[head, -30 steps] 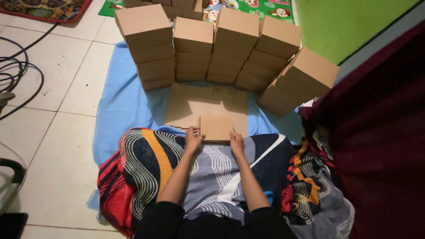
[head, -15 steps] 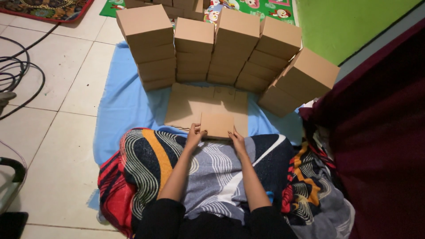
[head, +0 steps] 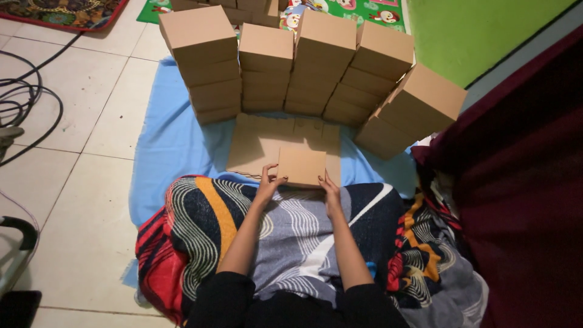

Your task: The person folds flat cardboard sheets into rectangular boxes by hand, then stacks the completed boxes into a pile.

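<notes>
White floor tiles (head: pixel 91 121) lie under a blue cloth (head: pixel 176 140). Stacks of brown boxes (head: pixel 303 61) stand in a curved row on it. Flat cardboard sheets (head: pixel 255 146) lie in front of them. On a striped blanket (head: pixel 206 225), the left hand (head: pixel 267 187) and right hand (head: pixel 331 189) grip a small brown box (head: pixel 302 166) by its near corners.

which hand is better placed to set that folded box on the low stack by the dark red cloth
Probably the right hand. It holds the small box on the side nearer the leaning stack at the right, while the left hand grips the far edge and would have to cross over.
</notes>
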